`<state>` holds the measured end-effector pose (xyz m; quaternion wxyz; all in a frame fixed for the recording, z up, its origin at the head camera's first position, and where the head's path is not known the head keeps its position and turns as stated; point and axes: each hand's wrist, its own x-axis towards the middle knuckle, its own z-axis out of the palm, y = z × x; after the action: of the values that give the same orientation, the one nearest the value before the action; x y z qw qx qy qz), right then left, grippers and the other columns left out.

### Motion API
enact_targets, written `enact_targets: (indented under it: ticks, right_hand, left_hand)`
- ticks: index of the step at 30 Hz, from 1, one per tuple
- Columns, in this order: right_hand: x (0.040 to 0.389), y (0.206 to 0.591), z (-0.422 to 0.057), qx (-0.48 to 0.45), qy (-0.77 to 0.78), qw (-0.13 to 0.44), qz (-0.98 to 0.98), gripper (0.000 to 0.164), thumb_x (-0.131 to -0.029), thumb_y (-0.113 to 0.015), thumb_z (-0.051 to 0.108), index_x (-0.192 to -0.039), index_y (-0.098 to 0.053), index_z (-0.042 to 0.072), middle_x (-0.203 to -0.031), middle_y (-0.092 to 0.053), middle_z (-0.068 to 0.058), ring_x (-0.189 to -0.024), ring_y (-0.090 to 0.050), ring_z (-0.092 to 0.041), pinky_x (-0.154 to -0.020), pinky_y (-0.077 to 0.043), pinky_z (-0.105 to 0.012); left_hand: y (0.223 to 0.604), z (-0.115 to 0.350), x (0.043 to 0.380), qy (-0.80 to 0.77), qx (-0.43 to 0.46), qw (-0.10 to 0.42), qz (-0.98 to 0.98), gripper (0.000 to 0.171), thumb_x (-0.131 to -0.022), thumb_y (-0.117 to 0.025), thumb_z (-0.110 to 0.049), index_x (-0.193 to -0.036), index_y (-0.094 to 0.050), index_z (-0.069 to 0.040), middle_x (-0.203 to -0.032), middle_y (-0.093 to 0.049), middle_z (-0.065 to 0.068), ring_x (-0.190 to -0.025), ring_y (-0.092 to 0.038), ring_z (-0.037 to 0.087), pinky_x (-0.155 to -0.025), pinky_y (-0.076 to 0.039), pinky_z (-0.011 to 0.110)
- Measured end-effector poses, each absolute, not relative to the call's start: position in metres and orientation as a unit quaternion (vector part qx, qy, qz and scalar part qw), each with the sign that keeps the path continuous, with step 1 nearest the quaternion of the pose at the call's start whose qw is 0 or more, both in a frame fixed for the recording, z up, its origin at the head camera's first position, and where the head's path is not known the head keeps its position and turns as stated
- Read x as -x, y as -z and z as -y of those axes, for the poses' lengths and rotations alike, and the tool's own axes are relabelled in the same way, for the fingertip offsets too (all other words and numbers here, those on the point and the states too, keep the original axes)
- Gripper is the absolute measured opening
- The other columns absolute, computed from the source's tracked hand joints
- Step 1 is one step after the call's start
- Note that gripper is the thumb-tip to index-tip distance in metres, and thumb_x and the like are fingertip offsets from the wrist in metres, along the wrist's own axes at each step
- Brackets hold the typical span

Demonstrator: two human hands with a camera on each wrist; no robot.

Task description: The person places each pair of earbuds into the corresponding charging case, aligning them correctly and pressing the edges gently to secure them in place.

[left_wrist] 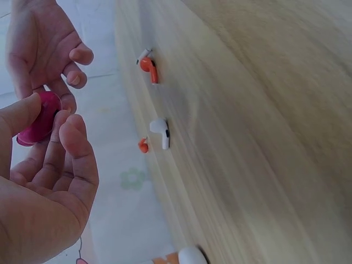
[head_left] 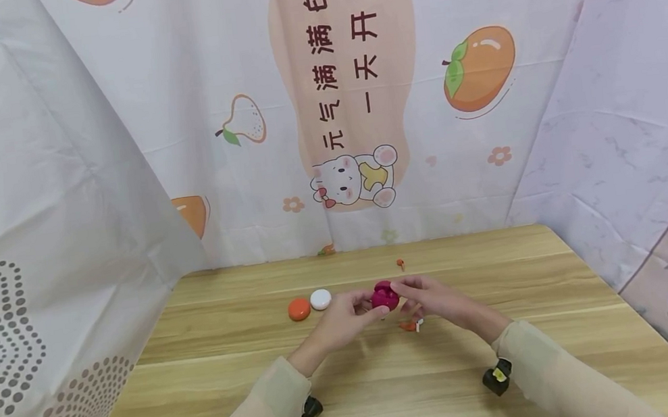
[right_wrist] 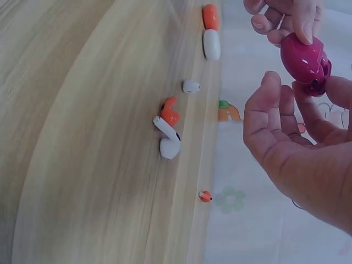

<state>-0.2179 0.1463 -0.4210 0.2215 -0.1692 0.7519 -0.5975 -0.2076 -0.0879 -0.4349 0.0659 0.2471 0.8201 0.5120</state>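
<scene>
Above the table, both hands hold a glossy magenta earbud case (head_left: 385,300) with its lid raised. My left hand (head_left: 345,315) grips the body of the case between thumb and fingers. From the other side, my right hand (head_left: 431,297) pinches the lid part, its thumb and index finger on the hinged end in the right wrist view. The inside of the case is mostly hidden. Under the hands, a white earbud (right_wrist: 170,147) and an orange earbud (right_wrist: 170,113) lie close together on the wood. Another white earbud (right_wrist: 191,87) lies nearby.
A closed orange case (head_left: 298,309) and a closed white case (head_left: 321,299) stand side by side left of the hands. Farther back on the wooden table (head_left: 254,380) lies a small orange earbud (head_left: 400,264). Printed curtains (head_left: 235,198) hang behind and at both sides.
</scene>
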Motion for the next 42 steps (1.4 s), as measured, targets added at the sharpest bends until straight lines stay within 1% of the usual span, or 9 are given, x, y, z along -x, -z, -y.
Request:
enact_targets:
  ticks: [7,10,17,24,30,34,36,37,42]
  right_hand:
    - [0.218,0.419,-0.154,0.173,0.605,0.224,-0.744,0.051,-0.107,-0.053,0.040,-0.137,-0.055,-0.001,-0.111,-0.065,-0.013,-0.101,-0.061,-0.040,-0.083,-0.056,-0.049]
    - [0.217,0.420,-0.156,0.187,0.607,0.227,-0.738,0.047,-0.106,-0.056,0.033,-0.137,-0.053,-0.002,-0.118,-0.063,-0.014,-0.106,-0.060,-0.044,-0.086,-0.055,-0.054]
    - [0.216,0.420,-0.158,0.213,0.603,0.224,-0.735,0.037,-0.102,-0.063,0.013,-0.134,-0.053,-0.003,-0.124,-0.057,-0.018,-0.110,-0.060,-0.049,-0.086,-0.055,-0.055]
    - [0.217,0.421,-0.161,0.213,0.607,0.224,-0.732,0.037,-0.101,-0.063,0.010,-0.134,-0.052,-0.005,-0.122,-0.058,-0.020,-0.109,-0.062,-0.048,-0.087,-0.054,-0.056]
    - [0.219,0.423,-0.166,0.205,0.598,0.214,-0.744,0.040,-0.101,-0.064,0.014,-0.135,-0.053,-0.004,-0.121,-0.059,-0.020,-0.108,-0.064,-0.048,-0.085,-0.056,-0.053]
    - [0.221,0.425,-0.171,0.192,0.591,0.206,-0.756,0.040,-0.101,-0.064,0.015,-0.135,-0.054,-0.003,-0.119,-0.058,-0.019,-0.106,-0.063,-0.046,-0.082,-0.057,-0.047]
    - [0.223,0.426,-0.174,0.188,0.589,0.203,-0.759,0.040,-0.102,-0.063,0.016,-0.135,-0.053,-0.004,-0.118,-0.057,-0.020,-0.105,-0.062,-0.045,-0.083,-0.056,-0.047]
    - [0.224,0.427,-0.176,0.185,0.590,0.204,-0.759,0.041,-0.102,-0.063,0.016,-0.136,-0.053,-0.005,-0.118,-0.057,-0.020,-0.104,-0.062,-0.043,-0.083,-0.056,-0.049]
    - [0.230,0.433,-0.185,0.166,0.601,0.209,-0.753,0.045,-0.102,-0.061,0.015,-0.139,-0.049,-0.007,-0.116,-0.055,-0.021,-0.101,-0.062,-0.039,-0.089,-0.054,-0.055]
  left_hand:
    - [0.430,0.082,0.208,-0.523,-0.249,0.069,-0.812,0.027,-0.096,-0.073,-0.027,-0.112,-0.073,-0.006,-0.089,-0.072,0.000,-0.083,-0.068,0.031,-0.068,-0.052,0.024]
    - [0.431,0.081,0.208,-0.524,-0.252,0.071,-0.811,0.026,-0.096,-0.073,-0.026,-0.114,-0.073,-0.005,-0.091,-0.072,0.004,-0.084,-0.069,0.033,-0.069,-0.053,0.025]
    - [0.430,0.080,0.206,-0.543,-0.234,0.078,-0.803,0.025,-0.096,-0.073,-0.021,-0.116,-0.072,-0.007,-0.093,-0.072,0.004,-0.085,-0.068,0.033,-0.073,-0.057,0.041]
    - [0.431,0.077,0.208,-0.535,-0.237,0.075,-0.807,0.023,-0.096,-0.074,-0.023,-0.113,-0.073,-0.008,-0.090,-0.072,0.002,-0.084,-0.068,0.034,-0.068,-0.054,0.027]
    - [0.434,0.073,0.212,-0.522,-0.240,0.094,-0.813,0.028,-0.097,-0.072,-0.030,-0.113,-0.074,-0.008,-0.093,-0.073,0.010,-0.082,-0.067,0.026,-0.068,-0.052,0.026]
    - [0.436,0.068,0.216,-0.524,-0.235,0.119,-0.810,0.028,-0.101,-0.066,-0.033,-0.113,-0.074,-0.009,-0.099,-0.073,0.018,-0.086,-0.069,0.031,-0.070,-0.055,0.035]
    - [0.439,0.065,0.218,-0.530,-0.228,0.132,-0.806,0.029,-0.103,-0.062,-0.032,-0.114,-0.074,-0.008,-0.101,-0.073,0.020,-0.091,-0.070,0.036,-0.073,-0.057,0.044]
    - [0.441,0.062,0.219,-0.536,-0.223,0.136,-0.803,0.030,-0.104,-0.060,-0.031,-0.115,-0.074,-0.007,-0.101,-0.073,0.021,-0.091,-0.070,0.039,-0.071,-0.057,0.045]
    - [0.445,0.044,0.223,-0.556,-0.180,0.150,-0.797,0.038,-0.105,-0.058,-0.026,-0.133,-0.061,0.000,-0.100,-0.070,0.021,-0.073,-0.066,0.027,-0.059,-0.052,0.033]
